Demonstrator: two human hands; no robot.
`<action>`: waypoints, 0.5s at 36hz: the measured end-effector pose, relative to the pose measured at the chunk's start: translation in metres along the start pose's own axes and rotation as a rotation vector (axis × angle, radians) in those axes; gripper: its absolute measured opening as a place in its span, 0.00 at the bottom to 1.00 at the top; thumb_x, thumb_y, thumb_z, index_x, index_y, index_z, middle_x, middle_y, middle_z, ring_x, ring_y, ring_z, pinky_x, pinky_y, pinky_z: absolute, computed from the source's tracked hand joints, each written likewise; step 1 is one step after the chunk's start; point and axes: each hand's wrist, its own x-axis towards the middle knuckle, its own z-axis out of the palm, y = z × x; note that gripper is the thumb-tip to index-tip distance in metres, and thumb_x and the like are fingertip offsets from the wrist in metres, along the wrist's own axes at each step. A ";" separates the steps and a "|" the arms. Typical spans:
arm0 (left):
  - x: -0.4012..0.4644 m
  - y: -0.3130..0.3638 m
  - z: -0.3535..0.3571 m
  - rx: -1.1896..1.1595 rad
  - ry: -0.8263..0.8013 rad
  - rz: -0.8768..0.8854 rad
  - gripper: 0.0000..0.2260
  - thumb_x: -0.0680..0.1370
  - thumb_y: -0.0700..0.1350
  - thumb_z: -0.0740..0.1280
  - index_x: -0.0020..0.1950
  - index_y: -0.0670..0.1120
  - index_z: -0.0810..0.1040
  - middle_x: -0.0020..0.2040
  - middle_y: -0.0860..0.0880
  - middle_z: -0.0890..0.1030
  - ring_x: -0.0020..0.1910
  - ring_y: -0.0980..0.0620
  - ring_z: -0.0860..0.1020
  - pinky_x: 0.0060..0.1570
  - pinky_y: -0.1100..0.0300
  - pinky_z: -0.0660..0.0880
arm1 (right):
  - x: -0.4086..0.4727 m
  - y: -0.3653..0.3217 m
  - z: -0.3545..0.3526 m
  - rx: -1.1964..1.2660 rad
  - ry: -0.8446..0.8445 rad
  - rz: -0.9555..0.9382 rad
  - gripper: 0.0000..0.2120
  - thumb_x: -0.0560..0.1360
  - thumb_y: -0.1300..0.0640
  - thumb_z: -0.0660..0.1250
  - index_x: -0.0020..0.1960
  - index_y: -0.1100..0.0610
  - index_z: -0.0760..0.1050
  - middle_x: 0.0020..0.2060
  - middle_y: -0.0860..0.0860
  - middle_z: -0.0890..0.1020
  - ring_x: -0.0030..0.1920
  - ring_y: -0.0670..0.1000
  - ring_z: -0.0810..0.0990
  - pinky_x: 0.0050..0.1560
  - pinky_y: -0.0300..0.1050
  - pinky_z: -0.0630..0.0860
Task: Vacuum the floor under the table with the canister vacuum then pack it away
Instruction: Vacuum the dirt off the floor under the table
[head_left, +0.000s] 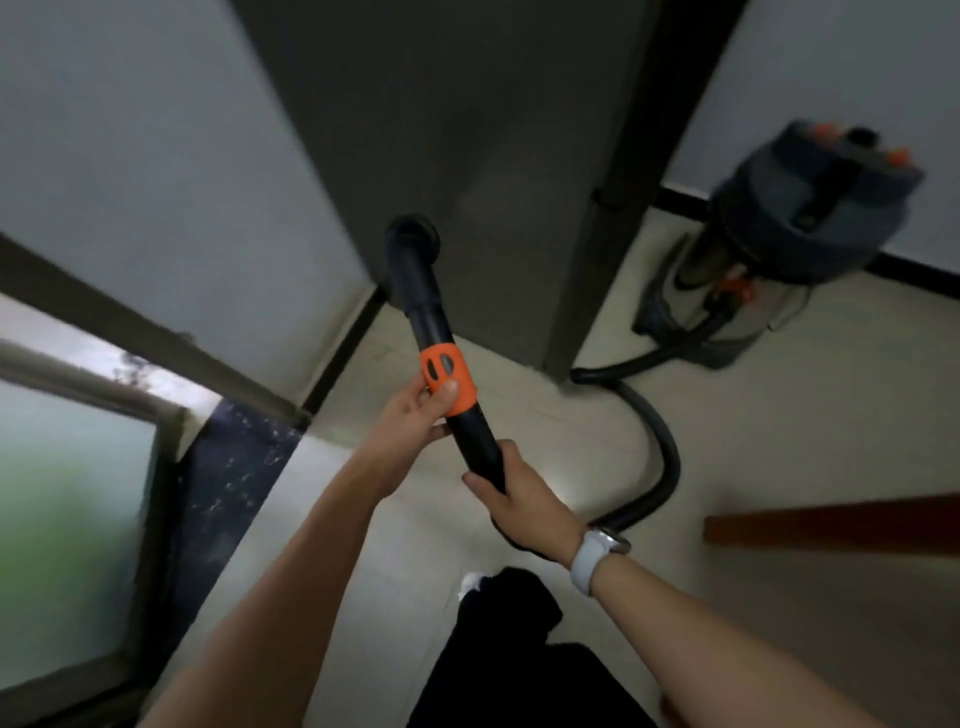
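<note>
Setting: a pale tiled floor (753, 441) with black skirting, grey-white walls, a dark grey cabinet or door panel (467, 130) ahead, a window (67, 519) with a dark speckled sill at lower left, and a brown wooden edge (831, 525), possibly the table, at right. Item one: canister vacuum (800, 228), dark body with orange fittings, standing upright on the floor against the far right wall, well apart from the person. Item two: black hose (660, 447), running from the canister's base, curving across the tiles and up towards the right wrist. Item three: black handle tube (415, 280) with an orange collar (447, 379), raised off the floor, its long axis pointing up and away from the person, open end uppermost and no floor nozzle visible on it. Left hand (421, 410): curled around the tube at the collar, thumb lying on the orange part. Right hand (519, 493): wrapped around the tube's lower end, nearer the body; a white watch (592, 556) on that wrist. The left hand is the forward one and nearer the open end; the canister lies ahead and to the right of both. Judgement: with the bare end lifted, this looks like fitting or dismantling rather than sweeping; which of the two cannot be told.
</note>
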 end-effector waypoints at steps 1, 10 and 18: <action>0.001 -0.006 0.009 0.036 -0.049 -0.011 0.13 0.79 0.47 0.62 0.64 0.50 0.71 0.59 0.47 0.79 0.58 0.54 0.78 0.52 0.61 0.76 | -0.010 0.010 0.003 0.025 0.046 0.030 0.12 0.79 0.51 0.62 0.56 0.55 0.63 0.35 0.44 0.71 0.32 0.40 0.70 0.31 0.29 0.66; -0.011 -0.045 0.099 0.361 -0.488 -0.086 0.14 0.80 0.47 0.62 0.65 0.46 0.72 0.57 0.48 0.80 0.57 0.53 0.78 0.53 0.61 0.75 | -0.097 0.065 0.043 0.357 0.497 0.258 0.12 0.79 0.50 0.61 0.57 0.54 0.63 0.38 0.47 0.74 0.37 0.46 0.74 0.39 0.41 0.72; -0.021 -0.056 0.123 0.588 -0.871 -0.087 0.11 0.81 0.45 0.61 0.63 0.49 0.74 0.54 0.52 0.81 0.54 0.54 0.79 0.57 0.56 0.74 | -0.109 0.052 0.099 0.776 1.008 0.346 0.05 0.79 0.52 0.61 0.48 0.48 0.65 0.33 0.51 0.76 0.33 0.47 0.76 0.40 0.43 0.75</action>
